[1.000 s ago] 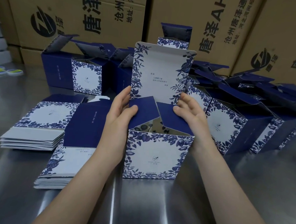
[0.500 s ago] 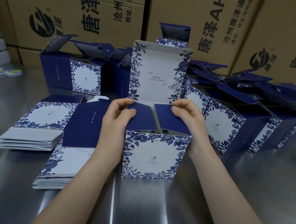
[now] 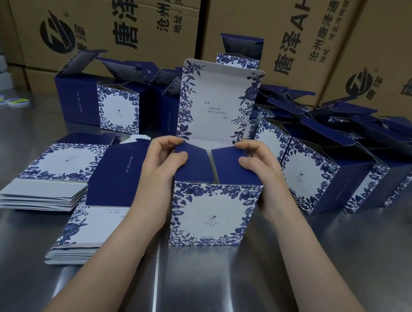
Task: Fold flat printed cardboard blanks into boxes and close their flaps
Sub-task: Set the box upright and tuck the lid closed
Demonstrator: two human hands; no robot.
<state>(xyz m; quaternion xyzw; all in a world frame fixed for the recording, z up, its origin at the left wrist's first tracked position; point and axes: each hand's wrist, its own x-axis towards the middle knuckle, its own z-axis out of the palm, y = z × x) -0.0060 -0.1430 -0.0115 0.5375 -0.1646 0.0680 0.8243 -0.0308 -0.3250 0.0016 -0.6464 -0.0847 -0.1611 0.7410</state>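
**Shipping cartons** (image 3: 137, 21): brown corrugated board, matt, with black characters and a round logo. They are stacked as a wall behind the half-closed box (image 3: 212, 217).

**Table** (image 3: 313, 281): brushed steel, glossy and streaked with reflections. It carries the half-closed box at its centre, and the hard, level top suits squaring up card.

**Erected boxes** (image 3: 306, 181): cubes of smooth card with navy sides and white faces framed in blue botanical print. They crowd to the right of the half-closed box, with further ones (image 3: 118, 111) behind it to the left. Their lids are open, and they look like output pushed aside.

**Flat blanks**: two fanned stacks of thin stiff sheets with pale edges. One (image 3: 91, 225) lies just left of the half-closed box and the other (image 3: 54, 165) further left, probably kept there for easy reach.

**Half-closed box**: it stands upright on the table, directly before the person, with its printed front toward the camera.

**Lid flap** (image 3: 218, 101): white inside, with leaf borders, small text and a rounded tuck lip. It stands upright at the box's rear edge and is not yet lowered.

**Left dust flap** (image 3: 194, 162) and **right dust flap** (image 3: 229, 168): both navy, folded inward almost flat, with a narrow gap between them.

**Left hand** (image 3: 160, 166): curled, it pinches the left dust flap, with the thumb on top and the fingertips at the flap's rear edge.

**Right hand** (image 3: 261, 172): it mirrors this on the right dust flap. The hold likely pins both flaps down so that the lid can fold over them.
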